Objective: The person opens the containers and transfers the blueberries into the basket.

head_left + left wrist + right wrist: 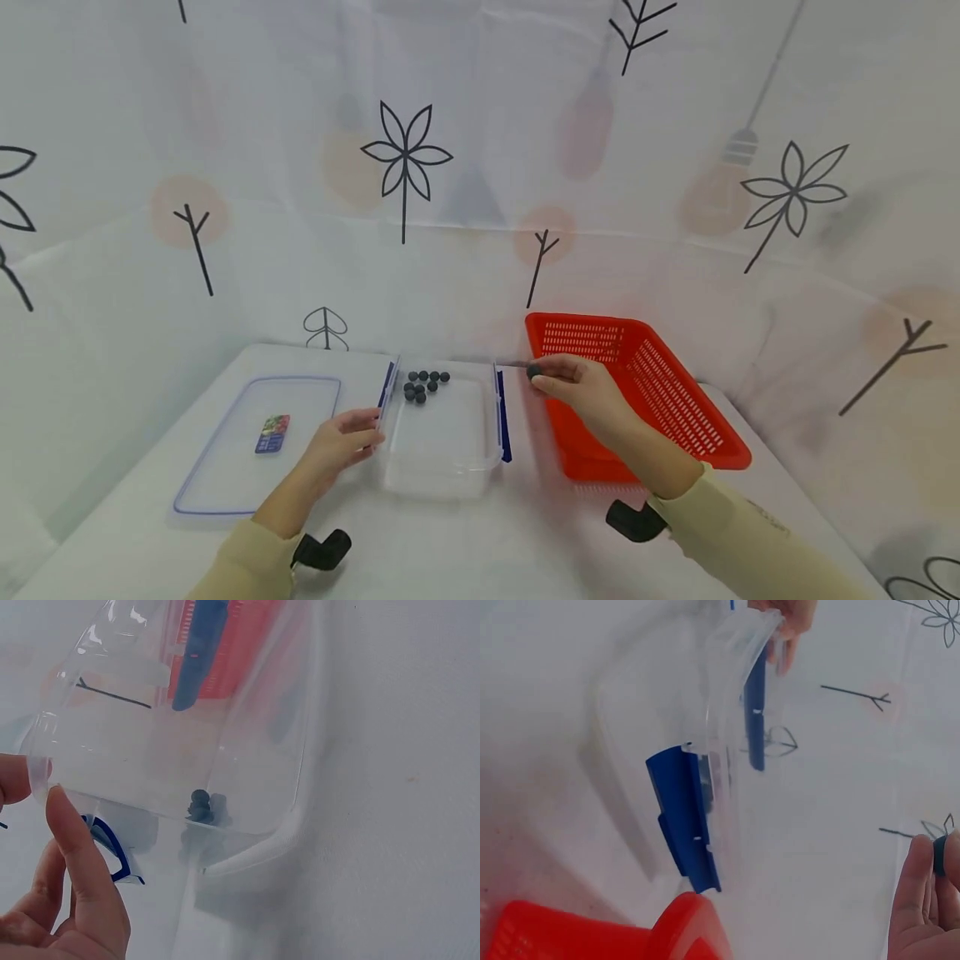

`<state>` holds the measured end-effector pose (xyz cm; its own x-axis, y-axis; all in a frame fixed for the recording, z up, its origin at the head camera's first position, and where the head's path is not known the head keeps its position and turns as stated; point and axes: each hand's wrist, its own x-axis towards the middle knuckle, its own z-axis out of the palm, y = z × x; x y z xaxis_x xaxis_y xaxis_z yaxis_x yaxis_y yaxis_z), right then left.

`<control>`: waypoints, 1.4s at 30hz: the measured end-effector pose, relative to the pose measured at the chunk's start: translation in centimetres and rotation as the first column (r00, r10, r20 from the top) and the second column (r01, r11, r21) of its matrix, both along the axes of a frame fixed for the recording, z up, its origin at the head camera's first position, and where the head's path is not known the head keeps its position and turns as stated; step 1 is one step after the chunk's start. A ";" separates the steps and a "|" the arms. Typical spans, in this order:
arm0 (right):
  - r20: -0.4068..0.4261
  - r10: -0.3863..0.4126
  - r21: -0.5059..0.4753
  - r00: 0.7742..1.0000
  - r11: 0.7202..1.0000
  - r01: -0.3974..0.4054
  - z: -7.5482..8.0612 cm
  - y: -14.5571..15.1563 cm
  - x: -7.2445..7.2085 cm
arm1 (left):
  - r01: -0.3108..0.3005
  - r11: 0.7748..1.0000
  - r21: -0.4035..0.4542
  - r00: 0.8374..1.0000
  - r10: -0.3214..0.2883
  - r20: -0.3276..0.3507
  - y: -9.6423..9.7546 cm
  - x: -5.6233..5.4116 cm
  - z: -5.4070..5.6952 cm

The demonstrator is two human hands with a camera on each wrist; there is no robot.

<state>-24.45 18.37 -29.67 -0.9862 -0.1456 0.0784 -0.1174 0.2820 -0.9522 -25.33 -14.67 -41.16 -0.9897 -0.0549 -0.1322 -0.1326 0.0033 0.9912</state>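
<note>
A clear plastic box (pixel 442 479) with blue side clips (pixel 682 817) stands in the middle of the table. My left hand (pixel 341 446) pinches its left rim between thumb and finger, as the left wrist view shows. Several small dark balls (pixel 420 387) lie grouped inside the box, toward the back left. Between the thumb and fingertips of my right hand (pixel 588 392) is another dark ball (pixel 939 856), held up between the box and a red basket (pixel 686 417). That hand overlaps the basket's left rim in the head view.
To the left lies a clear lid (pixel 217 492) with a blue edge and a small colourful label (pixel 272 434). The red basket, with slotted walls, stands at the right. Behind the table hangs a white cloth (pixel 465 275) printed with plants.
</note>
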 end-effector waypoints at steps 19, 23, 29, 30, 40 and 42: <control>0.026 0.012 0.062 1.000 0.998 -0.014 0.4 7.1 -1.9 | 0.014 1.000 0.020 1.000 -0.014 -0.023 1.8 1.2 -0.7; 0.053 -0.014 0.087 0.999 0.996 0.009 0.6 8.3 -3.3 | 0.009 1.000 0.012 1.000 -0.009 -0.012 2.1 1.6 -0.6; 0.023 -0.004 0.016 1.000 1.000 0.003 0.3 10.0 -6.0 | 0.000 1.000 -0.001 1.000 0.000 -0.017 2.2 1.8 -0.4; 0.018 -0.001 0.004 1.000 1.000 0.001 0.3 10.2 -6.4 | -0.002 1.000 -0.003 1.000 0.002 -0.017 2.2 1.8 -0.4; 0.058 -0.056 0.007 0.997 0.998 0.056 -0.4 12.3 -9.0 | 0.006 1.000 0.009 1.000 -0.006 0.001 2.5 2.1 -0.7; 0.070 -0.063 -0.007 0.996 0.998 0.064 -0.5 12.5 -9.3 | 0.007 1.000 0.008 1.000 -0.007 0.003 2.5 2.2 -0.6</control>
<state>-33.79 30.84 -30.15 -0.9966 -0.0820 0.0104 -0.0329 0.2783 -0.9599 -23.09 -12.21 -41.78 -0.9896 -0.0471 -0.1356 -0.1356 -0.0033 0.9908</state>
